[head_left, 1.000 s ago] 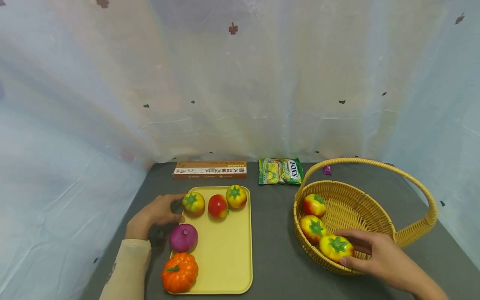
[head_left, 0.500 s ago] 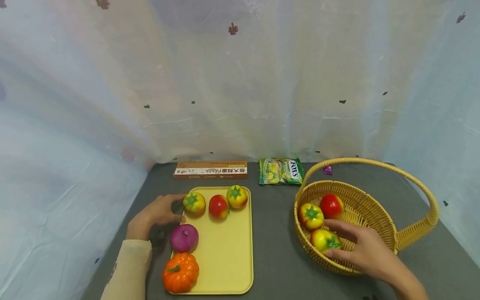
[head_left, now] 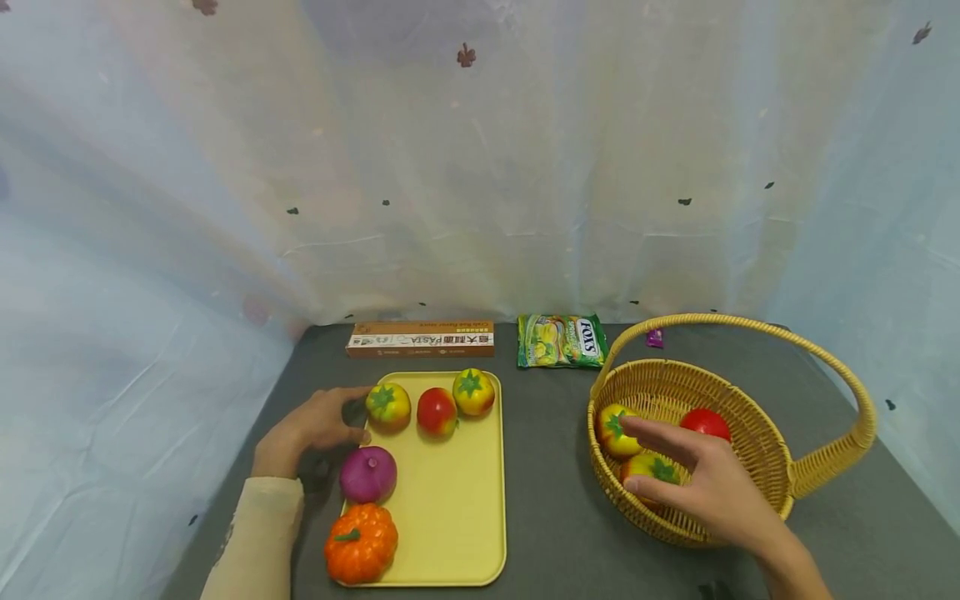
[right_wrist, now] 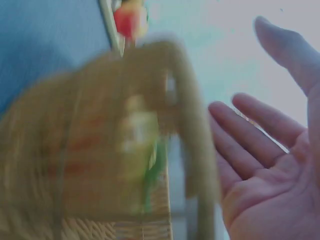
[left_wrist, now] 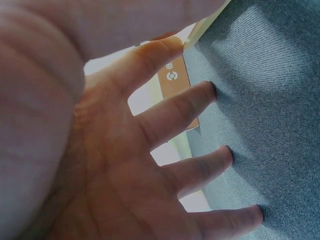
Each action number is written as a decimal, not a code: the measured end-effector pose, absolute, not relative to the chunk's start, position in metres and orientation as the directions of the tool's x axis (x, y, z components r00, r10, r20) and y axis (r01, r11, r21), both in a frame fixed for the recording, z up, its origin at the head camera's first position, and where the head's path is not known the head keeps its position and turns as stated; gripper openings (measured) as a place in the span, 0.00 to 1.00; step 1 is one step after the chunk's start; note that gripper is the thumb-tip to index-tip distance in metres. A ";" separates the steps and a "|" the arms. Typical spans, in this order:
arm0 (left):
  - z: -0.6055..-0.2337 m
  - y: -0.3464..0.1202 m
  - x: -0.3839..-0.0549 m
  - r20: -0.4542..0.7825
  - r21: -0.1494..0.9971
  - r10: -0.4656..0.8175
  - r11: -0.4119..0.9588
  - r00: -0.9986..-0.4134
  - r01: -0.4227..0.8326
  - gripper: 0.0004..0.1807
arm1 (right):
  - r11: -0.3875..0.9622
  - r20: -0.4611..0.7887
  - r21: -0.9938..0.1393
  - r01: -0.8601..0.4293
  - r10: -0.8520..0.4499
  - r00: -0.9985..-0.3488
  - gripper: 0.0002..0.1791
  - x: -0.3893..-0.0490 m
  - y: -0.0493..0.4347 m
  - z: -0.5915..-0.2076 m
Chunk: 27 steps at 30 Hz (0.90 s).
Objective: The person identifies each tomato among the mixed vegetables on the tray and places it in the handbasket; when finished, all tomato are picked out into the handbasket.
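My right hand (head_left: pixel 693 479) is over the front of a wicker basket (head_left: pixel 757 450), fingers and thumb spread, holding nothing. Below it lies a tomato-like yellow-and-red fruit (head_left: pixel 651 473) with a green leafy top, partly covered by the hand. Another such fruit (head_left: pixel 613 433) sits by the basket's left wall, and a red one (head_left: pixel 707 423) lies farther right inside. My left hand (head_left: pixel 318 421) stays at the left edge of a yellow tray (head_left: pixel 450 533). In the left wrist view its spread fingertips (left_wrist: pixel 222 155) rest on the grey cloth. A yellow fruit (head_left: pixel 388 408) is just beside it.
The tray also bears a red fruit (head_left: pixel 437 412), another yellow one (head_left: pixel 473 392), a purple onion (head_left: pixel 368 475) and an orange pumpkin (head_left: pixel 362 544). Behind stand a pasta box (head_left: pixel 420 340) and a green candy bag (head_left: pixel 561 341). The basket's tall handle (head_left: pixel 847 379) arches over its right side.
The right hand has let go of a yellow-and-red fruit in the basket and opened its fingers. A red fruit has rolled rightward inside it. The left hand has not moved.
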State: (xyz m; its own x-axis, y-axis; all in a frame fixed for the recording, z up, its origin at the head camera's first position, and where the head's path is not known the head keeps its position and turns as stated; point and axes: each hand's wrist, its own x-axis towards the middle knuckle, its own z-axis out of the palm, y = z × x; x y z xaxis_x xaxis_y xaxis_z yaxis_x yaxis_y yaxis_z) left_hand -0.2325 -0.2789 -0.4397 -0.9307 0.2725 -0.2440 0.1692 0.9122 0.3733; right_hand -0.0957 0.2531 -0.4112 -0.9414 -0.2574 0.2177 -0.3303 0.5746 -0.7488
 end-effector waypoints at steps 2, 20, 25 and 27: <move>-0.440 -0.280 -0.232 -0.246 0.376 0.268 0.912 -0.931 0.163 0.49 | 0.514 0.244 -0.779 -0.360 -0.280 -0.928 0.33 -0.102 0.238 -0.411; -0.444 -0.278 -0.234 -0.257 0.375 0.245 0.917 -0.935 0.137 0.49 | 0.293 0.287 -0.884 -0.363 -0.273 -0.918 0.36 -0.169 0.105 -0.426; -0.443 -0.278 -0.234 -0.259 0.377 0.242 0.917 -0.935 0.133 0.48 | 0.304 0.266 -0.901 -0.308 -0.174 -0.948 0.36 -0.188 0.087 -0.443; -0.443 -0.279 -0.234 -0.257 0.377 0.241 0.917 -0.936 0.132 0.48 | 0.324 0.238 -0.906 -0.273 -0.145 -0.960 0.37 -0.196 0.081 -0.449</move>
